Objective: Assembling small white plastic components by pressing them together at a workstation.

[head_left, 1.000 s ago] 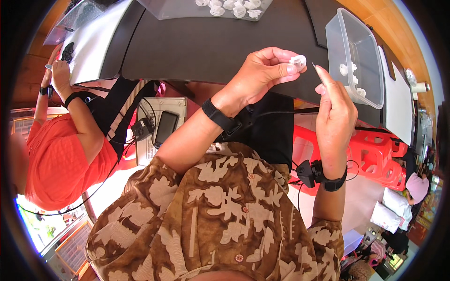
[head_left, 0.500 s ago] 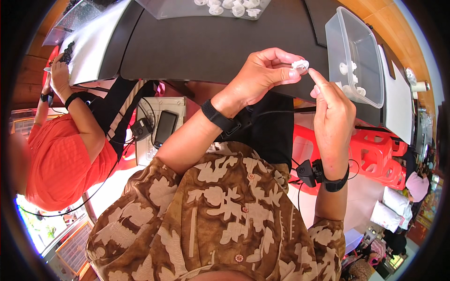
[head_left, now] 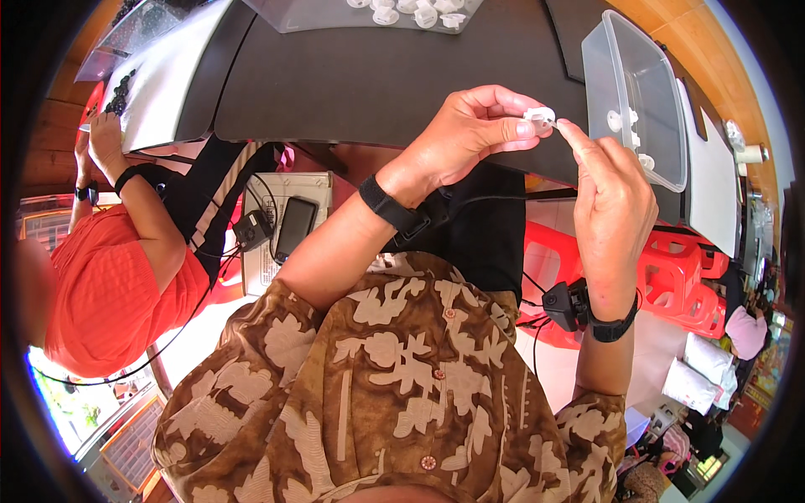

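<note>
A small white plastic piece (head_left: 539, 117) with an opening in its side is pinched between the thumb and fingers of my left hand (head_left: 478, 134), above the front edge of the dark table (head_left: 335, 80). My right hand (head_left: 612, 180) is beside it, index finger stretched toward the piece's right side. That fingertip is at or very near the piece; contact is hard to make out. The other right fingers are partly curled, and no held object shows among them. To the right stands a clear plastic box (head_left: 597, 80) with several similar white pieces (head_left: 635, 138) inside.
Another clear tub (head_left: 293, 17) with several white pieces is at the far edge. On my left a person in a red top (head_left: 126, 293) handles black pieces. A phone (head_left: 295, 228) lies on a carton; red stools (head_left: 671, 277) stand right, below table level.
My right hand has shifted slightly right, its index finger still by the piece. The white piece has turned a little in my left hand, which barely moved.
</note>
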A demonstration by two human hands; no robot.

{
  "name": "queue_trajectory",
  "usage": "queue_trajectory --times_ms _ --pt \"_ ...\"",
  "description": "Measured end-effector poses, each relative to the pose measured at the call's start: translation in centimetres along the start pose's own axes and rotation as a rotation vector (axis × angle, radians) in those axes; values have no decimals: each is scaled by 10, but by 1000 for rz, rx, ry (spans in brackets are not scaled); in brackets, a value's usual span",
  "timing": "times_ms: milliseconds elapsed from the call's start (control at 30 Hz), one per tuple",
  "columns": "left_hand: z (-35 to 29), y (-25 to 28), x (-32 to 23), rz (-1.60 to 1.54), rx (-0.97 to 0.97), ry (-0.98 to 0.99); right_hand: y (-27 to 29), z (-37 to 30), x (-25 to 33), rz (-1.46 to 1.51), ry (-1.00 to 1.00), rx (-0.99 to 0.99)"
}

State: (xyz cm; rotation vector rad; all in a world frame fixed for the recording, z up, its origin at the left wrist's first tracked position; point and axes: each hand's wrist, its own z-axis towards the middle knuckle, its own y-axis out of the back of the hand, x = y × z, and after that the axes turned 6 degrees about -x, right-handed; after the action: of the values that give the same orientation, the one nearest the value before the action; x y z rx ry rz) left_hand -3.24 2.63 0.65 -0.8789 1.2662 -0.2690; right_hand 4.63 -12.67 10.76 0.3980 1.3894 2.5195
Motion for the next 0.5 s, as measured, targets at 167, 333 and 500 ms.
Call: queue_trajectory --times_ms 167,333,500 --pt "-1 -1 -2 1 4 16 -1 0 1 -64 40 0" --pt "0 1 1 3 9 3 0 1 1 -71 32 25" --pt "0 0 0 22 6 4 0 2 0 -74 22 48"
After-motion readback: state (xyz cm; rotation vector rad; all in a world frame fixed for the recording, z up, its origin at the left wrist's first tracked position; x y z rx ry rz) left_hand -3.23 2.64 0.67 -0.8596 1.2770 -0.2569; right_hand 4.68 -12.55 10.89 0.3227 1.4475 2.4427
